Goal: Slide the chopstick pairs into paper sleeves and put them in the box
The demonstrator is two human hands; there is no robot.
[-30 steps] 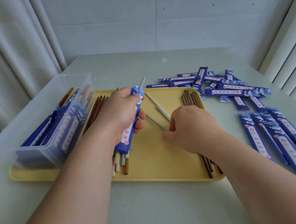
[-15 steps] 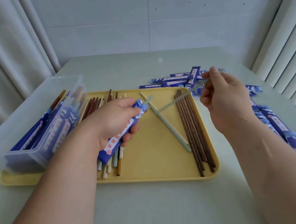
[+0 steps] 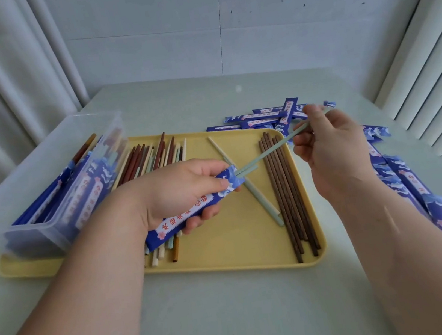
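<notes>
My left hand (image 3: 180, 193) grips a blue paper sleeve (image 3: 189, 212) above the yellow tray (image 3: 228, 263). A short green chopstick end pokes out of the sleeve's mouth. My right hand (image 3: 329, 151) pinches the far end of a second pale green chopstick (image 3: 271, 149), whose tip sits at the sleeve's opening. One more green chopstick (image 3: 259, 199) lies on the tray beside several dark brown ones (image 3: 289, 194). A mixed pile of chopsticks (image 3: 152, 154) lies at the tray's left. The clear plastic box (image 3: 54, 192) on the left holds sleeved pairs.
Empty blue sleeves lie scattered behind the tray (image 3: 267, 117) and in a row along the right side of the table (image 3: 418, 189). Curtains hang at the left, blinds at the right. The pale table surface (image 3: 237, 322) stretches in front of the tray.
My right hand picked a green chopstick off the tray, lifted it to the right and brought its tip to the sleeve's mouth. My left hand tilted the sleeve toward it.
</notes>
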